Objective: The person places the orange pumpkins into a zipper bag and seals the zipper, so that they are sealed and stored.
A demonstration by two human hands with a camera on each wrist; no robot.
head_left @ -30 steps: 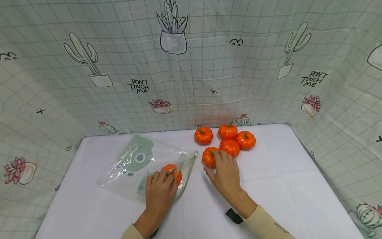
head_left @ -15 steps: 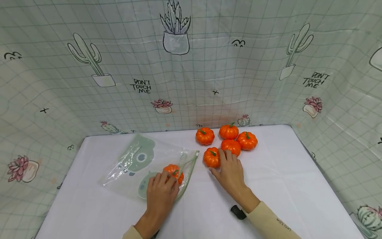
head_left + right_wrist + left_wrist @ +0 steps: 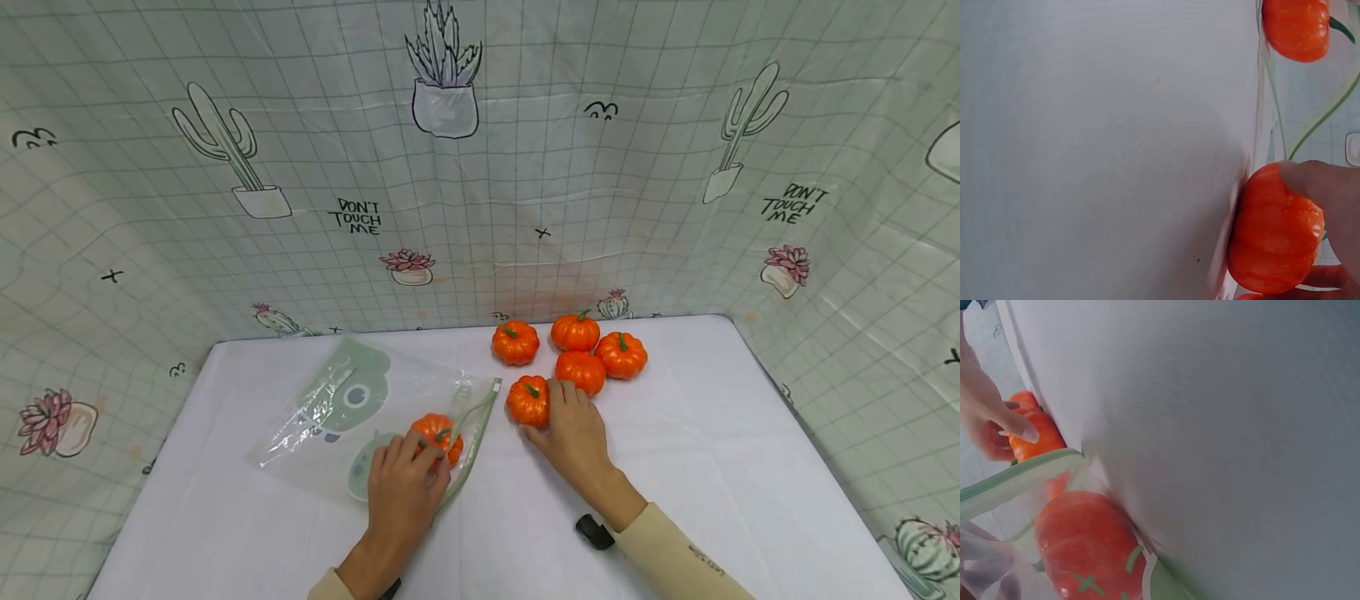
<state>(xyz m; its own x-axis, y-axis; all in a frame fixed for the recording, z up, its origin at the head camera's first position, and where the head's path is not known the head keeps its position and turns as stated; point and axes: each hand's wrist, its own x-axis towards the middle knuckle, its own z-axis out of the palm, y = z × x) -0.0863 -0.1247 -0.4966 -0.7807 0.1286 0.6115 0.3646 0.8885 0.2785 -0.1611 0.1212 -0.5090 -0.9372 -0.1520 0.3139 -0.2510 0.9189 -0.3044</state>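
Note:
A clear plastic zip bag (image 3: 405,387) with green animal prints lies flat on the left of the white table. Inside it, near the green-edged mouth, is a small orange pumpkin (image 3: 438,429), which shows through the film in the left wrist view. My left hand (image 3: 403,492) pinches the near side of the bag by this pumpkin, and the mouth's edge (image 3: 1022,475) stands raised. Just right of the mouth, another small pumpkin (image 3: 528,402) is gripped by my right hand (image 3: 577,437). The thumb lies on its near side; the fingers reach round its far right side.
Several more orange pumpkins with green stems stand at the back: one pumpkin (image 3: 515,342) alone, the others grouped (image 3: 579,372) close behind my right hand. A patterned cloth backdrop (image 3: 480,183) rises along the table's back edge and sides.
My right hand has settled its thumb and fingers about the near pumpkin and shifted it slightly left and nearer. My left hand stays on the bag.

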